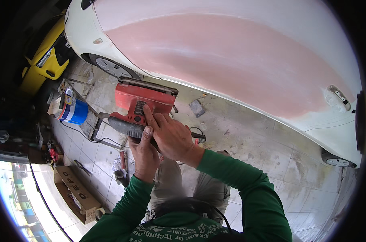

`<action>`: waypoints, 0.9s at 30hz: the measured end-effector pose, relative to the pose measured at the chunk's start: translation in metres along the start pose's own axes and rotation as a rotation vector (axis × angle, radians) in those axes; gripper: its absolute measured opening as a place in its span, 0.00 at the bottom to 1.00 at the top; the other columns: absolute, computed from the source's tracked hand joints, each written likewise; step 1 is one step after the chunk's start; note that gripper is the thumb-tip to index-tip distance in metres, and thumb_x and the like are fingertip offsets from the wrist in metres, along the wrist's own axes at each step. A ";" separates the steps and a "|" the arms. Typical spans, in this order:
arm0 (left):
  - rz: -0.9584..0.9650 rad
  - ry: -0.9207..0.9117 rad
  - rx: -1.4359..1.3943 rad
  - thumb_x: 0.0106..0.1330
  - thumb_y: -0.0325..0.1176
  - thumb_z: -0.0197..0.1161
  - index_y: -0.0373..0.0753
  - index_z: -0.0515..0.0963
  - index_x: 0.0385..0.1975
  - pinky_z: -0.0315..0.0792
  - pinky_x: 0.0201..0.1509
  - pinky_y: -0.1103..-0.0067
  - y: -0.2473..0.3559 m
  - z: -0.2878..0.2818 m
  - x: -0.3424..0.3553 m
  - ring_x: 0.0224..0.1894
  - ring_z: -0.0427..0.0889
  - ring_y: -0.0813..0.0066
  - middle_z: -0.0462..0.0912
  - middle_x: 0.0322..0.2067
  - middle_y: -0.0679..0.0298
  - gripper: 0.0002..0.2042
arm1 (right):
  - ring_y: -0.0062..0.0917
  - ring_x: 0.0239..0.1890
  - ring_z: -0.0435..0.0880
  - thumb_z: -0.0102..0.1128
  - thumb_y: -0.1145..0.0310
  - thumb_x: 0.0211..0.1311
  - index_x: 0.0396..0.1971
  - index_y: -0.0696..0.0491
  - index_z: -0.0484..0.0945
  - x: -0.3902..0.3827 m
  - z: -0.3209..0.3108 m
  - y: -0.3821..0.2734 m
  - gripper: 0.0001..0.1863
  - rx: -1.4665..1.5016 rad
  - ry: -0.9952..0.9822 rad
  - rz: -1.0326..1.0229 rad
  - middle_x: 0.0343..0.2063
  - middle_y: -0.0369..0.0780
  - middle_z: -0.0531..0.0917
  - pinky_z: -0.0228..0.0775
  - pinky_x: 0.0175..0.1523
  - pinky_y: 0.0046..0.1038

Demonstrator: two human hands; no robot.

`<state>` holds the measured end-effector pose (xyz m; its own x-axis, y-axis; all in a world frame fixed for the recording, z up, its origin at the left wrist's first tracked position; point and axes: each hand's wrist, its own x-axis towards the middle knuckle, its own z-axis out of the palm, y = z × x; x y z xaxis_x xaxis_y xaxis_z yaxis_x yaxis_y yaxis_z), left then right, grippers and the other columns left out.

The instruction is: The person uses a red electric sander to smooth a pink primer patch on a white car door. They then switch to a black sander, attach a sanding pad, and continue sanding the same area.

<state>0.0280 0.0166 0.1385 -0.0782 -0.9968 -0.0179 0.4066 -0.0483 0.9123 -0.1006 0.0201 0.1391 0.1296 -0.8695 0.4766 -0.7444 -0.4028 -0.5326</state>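
A red electric sander (122,98) with a black grip is held up over my lap, its flat dark plate turned toward the car. My left hand (143,159) is closed round the black grip from below, the thumb lying along its side. Across the top of the grip lies my right hand (173,137), the index finger stretched onto the dark label of the red body and the other fingers curled in. What those curled fingers press on is partly hidden. Beyond the sander stands a white car (271,20) with a wide pinkish sanded patch (215,64) on its side.
On a low metal stand at left is a blue bucket (76,112). An open cardboard box (76,193) and a red-handled tool (123,160) are on the tiled floor. A grey square block (197,108) lies near the car. A yellow vehicle (43,60) is parked at far left.
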 end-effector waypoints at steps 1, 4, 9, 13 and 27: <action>-0.028 -0.042 -0.063 0.72 0.37 0.67 0.35 0.59 0.76 0.67 0.75 0.63 0.011 -0.001 0.002 0.72 0.72 0.60 0.68 0.73 0.54 0.35 | 0.39 0.48 0.83 0.60 0.67 0.63 0.79 0.61 0.54 0.013 -0.014 -0.013 0.45 -0.060 -0.018 -0.025 0.49 0.47 0.78 0.81 0.47 0.35; -0.160 -0.085 -0.332 0.69 0.37 0.67 0.35 0.58 0.77 0.65 0.78 0.64 0.037 -0.008 0.001 0.72 0.72 0.60 0.71 0.71 0.56 0.39 | 0.39 0.48 0.82 0.58 0.66 0.65 0.79 0.58 0.56 0.029 -0.045 -0.039 0.43 -0.074 -0.092 -0.059 0.52 0.49 0.76 0.81 0.47 0.36; -0.237 -0.121 -0.311 0.62 0.47 0.69 0.35 0.62 0.76 0.68 0.75 0.65 0.087 -0.004 -0.034 0.69 0.74 0.59 0.72 0.70 0.54 0.43 | 0.48 0.62 0.76 0.66 0.65 0.63 0.79 0.53 0.59 0.003 -0.092 -0.089 0.45 0.040 -0.225 -0.096 0.66 0.58 0.70 0.71 0.65 0.44; -0.262 -0.042 -0.421 0.61 0.50 0.69 0.33 0.69 0.70 0.80 0.61 0.66 0.132 0.010 -0.055 0.59 0.82 0.59 0.80 0.61 0.51 0.40 | 0.46 0.73 0.71 0.71 0.63 0.63 0.71 0.54 0.73 -0.035 -0.164 -0.137 0.36 0.289 -0.352 -0.036 0.78 0.48 0.62 0.67 0.72 0.46; -0.609 0.323 -0.210 0.64 0.32 0.64 0.38 0.75 0.57 0.81 0.54 0.61 0.183 0.016 -0.205 0.49 0.85 0.58 0.85 0.46 0.55 0.20 | 0.43 0.51 0.91 0.79 0.56 0.57 0.64 0.55 0.81 -0.318 -0.496 -0.174 0.36 -0.012 -0.733 1.176 0.52 0.52 0.88 0.80 0.57 0.38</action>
<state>0.1038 0.2131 0.3154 -0.0869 -0.7567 -0.6479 0.5459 -0.5802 0.6044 -0.3378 0.5082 0.4274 -0.2634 -0.6442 -0.7180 -0.6597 0.6634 -0.3531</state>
